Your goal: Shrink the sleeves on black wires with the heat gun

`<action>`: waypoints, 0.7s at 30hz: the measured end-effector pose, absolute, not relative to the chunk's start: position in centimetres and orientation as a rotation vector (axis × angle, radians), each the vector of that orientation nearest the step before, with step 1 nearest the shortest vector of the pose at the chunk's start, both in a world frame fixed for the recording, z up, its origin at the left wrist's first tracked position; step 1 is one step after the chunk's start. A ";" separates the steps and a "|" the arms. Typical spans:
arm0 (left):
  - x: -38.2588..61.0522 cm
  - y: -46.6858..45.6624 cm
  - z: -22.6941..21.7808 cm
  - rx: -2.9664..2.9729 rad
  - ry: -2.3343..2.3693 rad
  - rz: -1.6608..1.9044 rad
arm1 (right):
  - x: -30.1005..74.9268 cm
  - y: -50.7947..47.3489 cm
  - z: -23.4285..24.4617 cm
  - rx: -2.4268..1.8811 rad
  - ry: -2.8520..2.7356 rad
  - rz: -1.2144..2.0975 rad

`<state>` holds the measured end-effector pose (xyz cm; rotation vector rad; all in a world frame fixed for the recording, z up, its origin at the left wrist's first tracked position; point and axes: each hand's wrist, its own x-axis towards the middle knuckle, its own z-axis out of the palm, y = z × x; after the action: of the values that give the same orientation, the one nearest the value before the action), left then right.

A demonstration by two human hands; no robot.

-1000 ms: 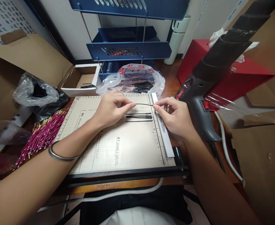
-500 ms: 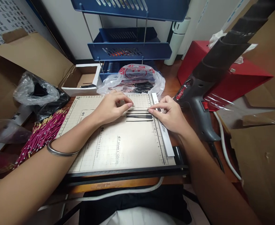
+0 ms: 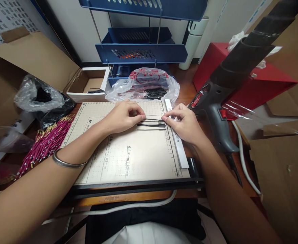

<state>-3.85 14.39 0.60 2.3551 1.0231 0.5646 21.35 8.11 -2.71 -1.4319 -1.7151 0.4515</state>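
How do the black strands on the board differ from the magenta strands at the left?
The black strands are dark throughout; the magenta strands have gold-coloured ends. The black strands are few, lying roughly parallel on the cream board; the magenta strands form a thick heap left of it. Both are long and thin.

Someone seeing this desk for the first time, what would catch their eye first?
Probably the big dark gun-shaped tool with its red switch, slanting up on the right before a red box. Next, the magenta bundle with gold-coloured ends, left of the pale cutter board. Over that board, the left hand and right hand frame a thin black strand.
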 end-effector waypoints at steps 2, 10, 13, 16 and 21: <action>-3.6 14.0 1.2 2.404 1.013 0.511 | 21.4 8.0 -2.8 -1.438 -1.710 0.443; -2.0 10.8 3.4 2.610 1.118 0.199 | 21.4 7.9 -2.8 -1.392 -1.739 0.507; -1.7 8.4 3.1 2.624 1.187 0.205 | 21.4 7.9 -2.6 -1.409 -1.730 0.544; -1.5 6.3 2.5 2.652 1.161 0.133 | 21.4 7.9 -2.6 -1.450 -1.666 0.508; -0.6 4.7 1.4 2.651 1.083 -0.081 | 21.4 7.8 -2.7 -1.469 -1.594 0.444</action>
<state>-0.58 4.68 1.41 2.6510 1.0835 -0.0814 21.42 7.78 -2.66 -1.4693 -1.5941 0.4438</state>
